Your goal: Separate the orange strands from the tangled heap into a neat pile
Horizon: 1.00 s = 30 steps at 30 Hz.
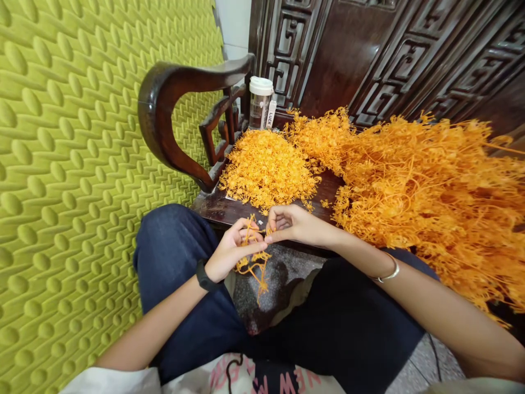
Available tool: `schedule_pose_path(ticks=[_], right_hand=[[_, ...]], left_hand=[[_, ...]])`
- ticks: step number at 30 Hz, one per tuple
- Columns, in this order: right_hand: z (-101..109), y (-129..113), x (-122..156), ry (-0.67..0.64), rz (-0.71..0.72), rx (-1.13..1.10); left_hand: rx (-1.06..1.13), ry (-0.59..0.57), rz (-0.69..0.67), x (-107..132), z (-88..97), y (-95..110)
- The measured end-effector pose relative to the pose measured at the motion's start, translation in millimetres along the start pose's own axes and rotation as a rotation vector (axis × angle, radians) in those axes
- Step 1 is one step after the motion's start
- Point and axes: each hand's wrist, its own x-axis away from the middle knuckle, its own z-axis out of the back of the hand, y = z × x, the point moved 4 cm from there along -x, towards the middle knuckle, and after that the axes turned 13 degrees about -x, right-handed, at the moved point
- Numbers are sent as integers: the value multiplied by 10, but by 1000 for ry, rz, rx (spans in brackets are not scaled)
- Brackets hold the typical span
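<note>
My left hand (233, 249) is closed around an orange plastic flower sprig (259, 273), whose thin branched stems dangle below the fingers and poke up above them. Close against it, my right hand (289, 225) pinches with thumb and forefinger at a small orange piece by the sprig; whether that piece is still joined to the sprig I cannot tell. Both hands are just in front of the seat edge, above the gap between my knees. Behind them a heap of small loose orange florets (268, 169) lies on the dark wooden seat (213, 210).
A large mass of long-stemmed orange sprigs (430, 186) covers the right side. A lidded clear cup (261, 101) stands behind the floret heap. The curved wooden armrest (164, 104) rises at left, beside a lime-green textured wall (74, 180). A carved wooden backrest (348, 49) closes the back.
</note>
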Motion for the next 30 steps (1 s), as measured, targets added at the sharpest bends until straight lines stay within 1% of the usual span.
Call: schedule_pose_path(ticks=[4, 8, 10, 12, 14, 16, 22, 26, 30], right_hand=[[-35, -35, 18, -29, 8, 109], [-71, -53, 42, -6, 66, 264], [-92, -71, 57, 8, 122, 384], [-117, -112, 76, -2, 215, 497], [-126, -160, 91, 1, 287, 570], [-107, -211, 97, 45, 315, 599], [-33, -364, 102, 209, 369, 598], [-9, -434, 102, 263, 400, 611], [-2, -486, 102, 315, 491, 665]], left_hand=[[-125, -92, 6, 27, -47, 23], [-198, -133, 10, 33, -70, 17], [-243, -135, -7, 30, -68, 15], [-287, -138, -32, 28, -65, 25], [-309, -145, -45, 26, -62, 46], [-303, -138, -49, 21, -53, 76], [-277, -52, -85, -27, 3, 168], [-234, -31, -90, -60, 40, 185], [-186, -6, -111, -89, 71, 214]])
